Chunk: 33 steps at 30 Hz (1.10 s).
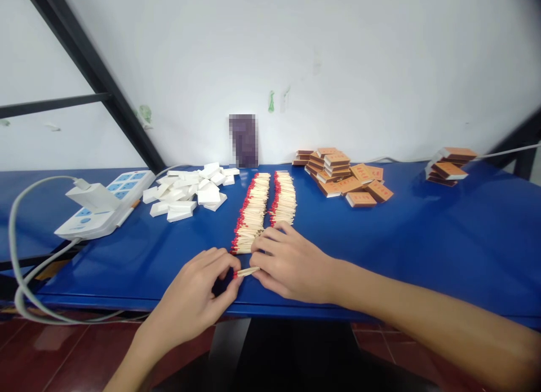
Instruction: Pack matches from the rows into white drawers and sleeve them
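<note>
Left hand [203,288]: thumb and index finger bent toward each other, tips close together on the red-headed end of a small bundle of matches [247,272]; a rounded gap stands open behind the tips. Right hand [291,259]: thumb and index finger pinch the plain end of the same bundle; the other fingers are curled by the near end of the left match row [252,212]. Whether they touch that row, I cannot tell.

Bundle position: near edge of the blue table [401,251], lying crosswise between the hands, heads to the left. Right match row [284,197] runs beside the left one, a narrow gap between. Farther left: a heap of white trays [186,189]. Far right of the rows: piled orange matchboxes [333,169].
</note>
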Available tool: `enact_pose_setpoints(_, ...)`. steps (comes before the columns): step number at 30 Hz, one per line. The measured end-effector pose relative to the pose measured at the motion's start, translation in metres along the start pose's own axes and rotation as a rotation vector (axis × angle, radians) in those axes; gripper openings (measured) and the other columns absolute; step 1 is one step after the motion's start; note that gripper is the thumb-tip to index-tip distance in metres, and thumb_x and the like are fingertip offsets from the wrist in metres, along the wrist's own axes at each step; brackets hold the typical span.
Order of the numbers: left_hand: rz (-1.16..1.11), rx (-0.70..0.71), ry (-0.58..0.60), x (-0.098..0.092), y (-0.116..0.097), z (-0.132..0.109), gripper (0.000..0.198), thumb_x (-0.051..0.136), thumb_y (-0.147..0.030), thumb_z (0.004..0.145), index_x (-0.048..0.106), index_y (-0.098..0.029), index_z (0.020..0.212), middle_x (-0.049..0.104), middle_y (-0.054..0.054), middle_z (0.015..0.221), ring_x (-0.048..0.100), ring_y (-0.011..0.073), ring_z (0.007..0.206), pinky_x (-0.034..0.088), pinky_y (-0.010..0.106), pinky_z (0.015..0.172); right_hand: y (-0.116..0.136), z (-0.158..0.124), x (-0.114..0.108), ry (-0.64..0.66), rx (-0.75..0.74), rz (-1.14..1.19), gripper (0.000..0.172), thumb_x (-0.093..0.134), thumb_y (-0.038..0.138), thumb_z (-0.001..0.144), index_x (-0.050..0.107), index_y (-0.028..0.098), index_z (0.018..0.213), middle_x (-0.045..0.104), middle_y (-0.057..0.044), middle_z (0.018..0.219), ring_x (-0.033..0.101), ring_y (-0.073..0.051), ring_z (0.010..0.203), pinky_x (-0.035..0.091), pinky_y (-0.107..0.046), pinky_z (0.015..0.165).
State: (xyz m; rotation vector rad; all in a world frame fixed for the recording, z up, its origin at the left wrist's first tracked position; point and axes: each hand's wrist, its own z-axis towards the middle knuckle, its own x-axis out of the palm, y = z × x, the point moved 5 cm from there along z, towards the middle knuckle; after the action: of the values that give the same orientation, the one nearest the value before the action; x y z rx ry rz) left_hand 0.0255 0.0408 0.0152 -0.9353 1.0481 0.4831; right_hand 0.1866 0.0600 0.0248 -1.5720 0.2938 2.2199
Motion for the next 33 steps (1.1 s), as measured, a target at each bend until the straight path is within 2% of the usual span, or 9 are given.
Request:
enact_pose_setpoints(4,0.035,0.009,-0.011,0.0002,-0.0023,0.0008,0.013,0.05,-0.026,0.099,0.056,-0.021,0.089,0.055,-0.001,0.079,0.05,0.0184,0.075,0.036,0.032,0.071,-0.0001,-0.0001,-0.0009,0.004,0.001,0.007,0.024,0.047,0.029,0.103,0.064,0.015,0.094,0.064,-0.006,0.1,0.051,-0.022,0.097,0.031,-0.038,0.085)
enact_pose_setpoints(19,0.036,-0.063,0.079,0.0013,0.0057,0.0006,0.024,0.039,-0.034,0.105,0.055,-0.022,0.091,0.052,-0.002,0.076,0.05,0.0178,0.071,0.038,0.031,0.069,-0.0017,0.0009,0.0021,-0.011,0.009,0.009,0.022,0.05,0.028,0.102,0.065,0.014,0.095,0.065,-0.006,0.1,0.051,-0.023,0.097,0.032,-0.038,0.084)
enact_pose_setpoints(22,0.054,-0.059,0.101,0.001,0.0043,0.0009,0.026,0.037,-0.034,0.106,0.054,-0.022,0.09,0.055,-0.001,0.081,0.052,0.0186,0.074,0.039,0.031,0.072,-0.0019,0.0013,0.0023,-0.012,0.015,0.008,0.022,0.049,0.028,0.102,0.065,0.014,0.095,0.065,-0.007,0.101,0.051,-0.023,0.098,0.032,-0.038,0.084)
enact_pose_setpoints(28,0.104,-0.048,0.127,0.0038,0.0043,-0.0008,0.024,0.035,-0.035,0.107,0.056,-0.025,0.101,0.063,0.001,0.095,0.059,0.0222,0.086,0.043,0.035,0.082,-0.0042,0.0013,0.0007,0.0,0.038,0.049,0.023,0.048,0.028,0.103,0.066,0.014,0.098,0.066,-0.008,0.104,0.051,-0.024,0.1,0.033,-0.04,0.087)
enact_pose_setpoints(33,0.115,-0.021,0.117,-0.0038,0.0002,-0.0001,0.026,0.033,-0.035,0.107,0.055,-0.024,0.099,0.064,0.002,0.09,0.062,0.0219,0.081,0.046,0.034,0.076,-0.006,0.0023,-0.0071,-0.005,0.052,0.077,0.025,0.047,0.029,0.103,0.066,0.013,0.099,0.066,-0.01,0.11,0.051,-0.024,0.101,0.034,-0.039,0.088)
